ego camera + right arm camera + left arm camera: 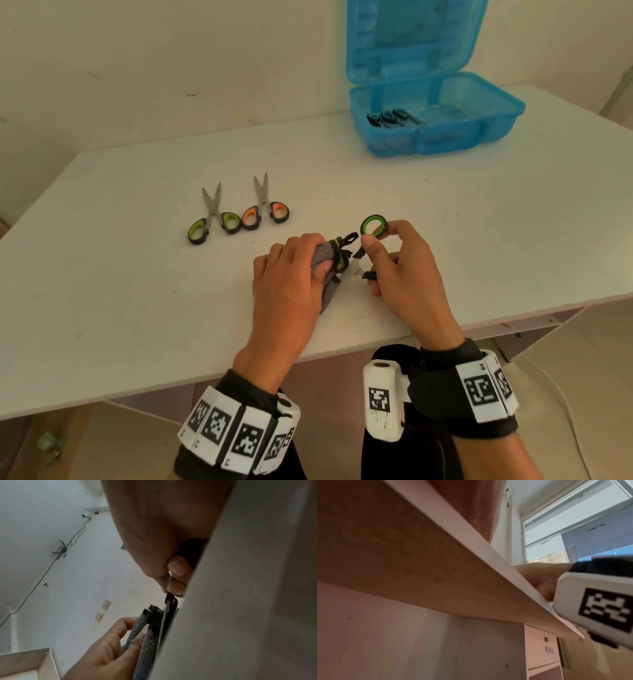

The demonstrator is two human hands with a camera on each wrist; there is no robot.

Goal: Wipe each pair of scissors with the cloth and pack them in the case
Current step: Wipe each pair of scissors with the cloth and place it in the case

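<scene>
So the right hand [394, 270] has the green-ringed scissors [368, 246] pinched by the handles: thumb and fingers curled around them, with one green handle loop sticking up past the fingertips at about 12 o'clock from the hand. The scissors are held just above the near middle of the white table [137, 291], blades pointing toward 9 o'clock, straight into the grey cloth [329, 270].

The left hand [294, 274] is bunched around that cloth, fingers curled over the top and the thumb tucked under, so it's wrapped tight on the fabric with the blades buried inside it. In the right wrist view you can see the cloth [145, 635] folded over a thin strip of blade, the left hand's fingers [109, 638] closed on it from below. The left wrist view mostly shows the underside of the table, so no help on the grip there.

At about 10 o'clock from the hands, two more pairs lie flat on the table side by side, blades pointing away: the lime-handled scissors [214, 221] on the left and the orange-handled scissors [265, 207] just beside them, handles nearly touching.

The blue plastic case [442, 113] sits at 1 o'clock, far side of the table, lid standing open. Dark-handled scissors [390, 118] are already lying in its left part.
</scene>
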